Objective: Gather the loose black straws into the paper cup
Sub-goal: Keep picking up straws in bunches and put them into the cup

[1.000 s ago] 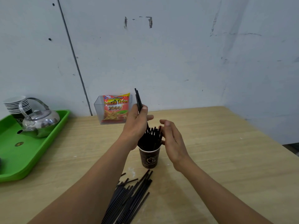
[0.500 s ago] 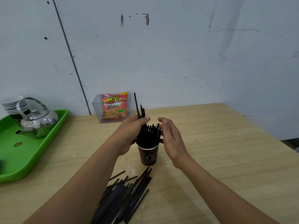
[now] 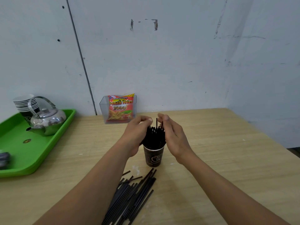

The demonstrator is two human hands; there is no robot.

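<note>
Head view, looking down at a light wooden table [image 3: 219, 159] set against a pale grey wall [image 3: 178, 54].

Task items: a dark brown paper cup with a pale printed logo [image 3: 153, 158] stands upright near the table's middle. It is packed with a bundle of thin black straws [image 3: 155, 138] that fan out above the rim. One straw stands taller than the others, between the two hands. A second lot, the loose black straws [image 3: 132, 197], lies flat on the table just in front of the cup, roughly parallel and running toward the near edge, with a few short pieces splayed off at the far-left end.

Left hand [image 3: 138, 132]: at the left side of the bundle, fingers curled inward, fingertips level with the straw tops. Whether it grips any straw cannot be told.

Right hand [image 3: 172, 135]: at the right side of the bundle, palm facing the straws, fingers curved, thumb and forefinger close together near the tall straw. A pinch cannot be confirmed. The two hands flank the bundle above the cup's rim.

Surroundings: a bright green plastic tray [image 3: 40, 151] sits at the table's left edge. It carries a shiny metal kettle [image 3: 48, 121] and, behind that, a stack of paper cups with white rims [image 3: 24, 103]. A clear plastic box [image 3: 103, 111] against the wall holds a red and orange French fries packet [image 3: 121, 108].
</note>
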